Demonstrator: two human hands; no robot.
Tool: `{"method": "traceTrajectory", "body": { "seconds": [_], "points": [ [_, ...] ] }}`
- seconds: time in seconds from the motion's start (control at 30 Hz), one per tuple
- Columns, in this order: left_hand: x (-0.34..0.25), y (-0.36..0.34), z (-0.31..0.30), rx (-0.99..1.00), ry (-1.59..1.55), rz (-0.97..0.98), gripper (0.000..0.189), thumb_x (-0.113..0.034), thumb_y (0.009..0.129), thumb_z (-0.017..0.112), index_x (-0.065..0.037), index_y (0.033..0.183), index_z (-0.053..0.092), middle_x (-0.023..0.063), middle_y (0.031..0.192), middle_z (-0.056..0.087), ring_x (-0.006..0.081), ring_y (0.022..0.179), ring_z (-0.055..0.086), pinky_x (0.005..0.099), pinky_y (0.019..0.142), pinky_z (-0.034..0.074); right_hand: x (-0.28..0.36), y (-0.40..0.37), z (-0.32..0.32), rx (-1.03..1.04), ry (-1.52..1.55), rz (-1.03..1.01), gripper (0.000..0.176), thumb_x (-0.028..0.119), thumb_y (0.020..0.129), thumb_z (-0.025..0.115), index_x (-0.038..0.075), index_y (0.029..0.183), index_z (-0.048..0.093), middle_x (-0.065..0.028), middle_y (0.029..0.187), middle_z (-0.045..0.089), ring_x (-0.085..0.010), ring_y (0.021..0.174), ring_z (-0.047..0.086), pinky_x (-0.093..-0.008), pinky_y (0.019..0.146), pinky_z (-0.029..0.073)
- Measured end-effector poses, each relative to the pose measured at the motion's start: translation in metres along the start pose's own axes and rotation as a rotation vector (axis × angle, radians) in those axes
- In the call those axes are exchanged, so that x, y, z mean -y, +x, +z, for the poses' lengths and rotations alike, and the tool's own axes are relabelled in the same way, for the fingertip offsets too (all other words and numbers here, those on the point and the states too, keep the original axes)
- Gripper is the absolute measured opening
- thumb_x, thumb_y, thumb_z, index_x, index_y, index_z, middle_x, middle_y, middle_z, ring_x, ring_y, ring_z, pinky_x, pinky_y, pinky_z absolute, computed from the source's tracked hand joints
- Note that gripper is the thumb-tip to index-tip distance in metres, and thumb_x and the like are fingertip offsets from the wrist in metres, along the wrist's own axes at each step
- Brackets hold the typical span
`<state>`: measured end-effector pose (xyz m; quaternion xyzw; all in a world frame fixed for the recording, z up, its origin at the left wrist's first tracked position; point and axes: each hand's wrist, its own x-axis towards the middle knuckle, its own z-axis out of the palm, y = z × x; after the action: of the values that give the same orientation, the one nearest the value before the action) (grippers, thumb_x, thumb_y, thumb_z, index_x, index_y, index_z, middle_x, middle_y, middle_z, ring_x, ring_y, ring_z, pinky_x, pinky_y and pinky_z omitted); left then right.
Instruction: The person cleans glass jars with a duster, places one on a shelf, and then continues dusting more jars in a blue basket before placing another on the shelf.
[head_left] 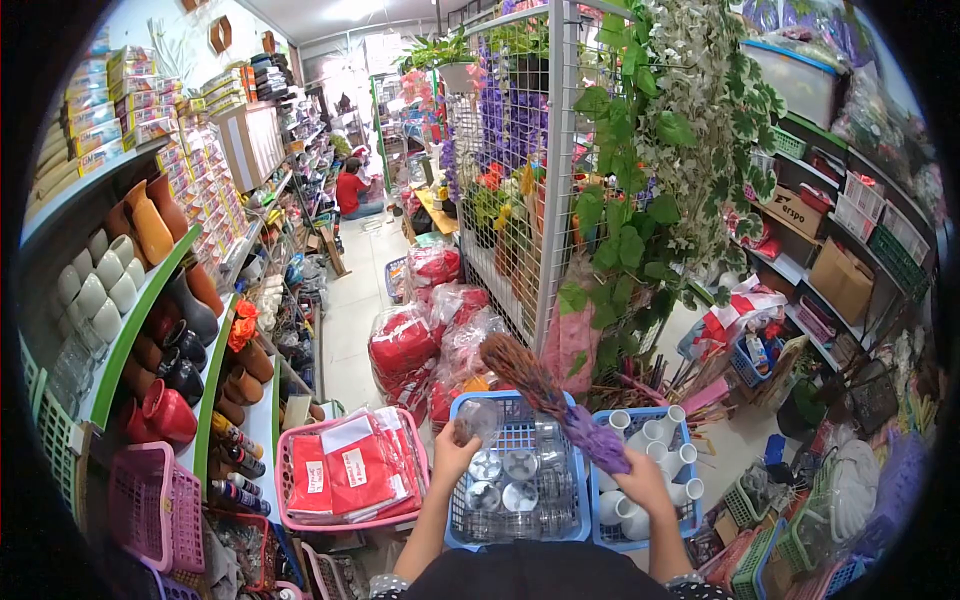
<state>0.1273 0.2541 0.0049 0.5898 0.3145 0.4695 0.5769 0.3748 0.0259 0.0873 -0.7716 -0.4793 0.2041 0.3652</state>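
Observation:
My left hand (455, 455) grips a clear glass jar (480, 420) above the left edge of a blue basket (586, 500). In that basket stand several more clear glasses (520, 464), some lying in rows along its sides. My right hand (645, 486) is closed around the purple end of a feather duster (545, 388). The duster slants up and left over the basket, its brown tip near the jar but apart from it. Under my right hand sits a second blue basket (606, 545) with several white vases (656, 432) in it.
A pink basket (285, 465) of red packets stands to the left, beside shelves with pots and a red vase (168, 408). Plastic-wrapped red bundles (404, 345) lie ahead by a white wire rack (555, 190). A person in red (352, 188) sits down the aisle.

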Motion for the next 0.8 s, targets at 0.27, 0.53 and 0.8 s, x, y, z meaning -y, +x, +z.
{"method": "traceTrajectory", "body": {
  "seconds": [0.27,0.53,0.8],
  "points": [
    [-0.025,-0.007,0.002,-0.079,0.581,0.094,0.039,-0.016,0.070,0.069,0.000,0.105,0.060,0.0174,0.089,0.067,0.0288,0.082,0.066,0.0361,0.073,0.050,0.019,-0.017,0.032,0.189,-0.203,-0.077,0.039,0.025,0.075,0.060,0.019,0.113,0.059,-0.0197,0.079,0.062,-0.0383,0.075,0.060,-0.0457,0.066,0.047],
    [-0.041,-0.011,0.000,-0.125,0.586,0.125,0.038,-0.015,0.071,0.070,0.001,0.103,0.058,0.0157,0.083,0.067,0.0311,0.081,0.066,0.0373,0.072,0.051,0.026,-0.028,0.041,0.054,-0.221,-0.061,0.041,0.023,0.071,0.060,0.018,0.112,0.059,-0.0202,0.077,0.062,-0.0401,0.073,0.059,-0.0477,0.065,0.047],
    [-0.017,-0.012,0.000,-0.153,0.501,0.125,0.036,-0.009,0.071,0.067,0.000,0.103,0.054,0.0168,0.086,0.065,0.0316,0.079,0.064,0.0370,0.072,0.049,0.025,-0.042,0.051,0.081,-0.241,-0.077,0.046,0.020,0.068,0.059,0.018,0.114,0.059,-0.0210,0.077,0.062,-0.0402,0.072,0.059,-0.0476,0.065,0.046]
  ]
}}
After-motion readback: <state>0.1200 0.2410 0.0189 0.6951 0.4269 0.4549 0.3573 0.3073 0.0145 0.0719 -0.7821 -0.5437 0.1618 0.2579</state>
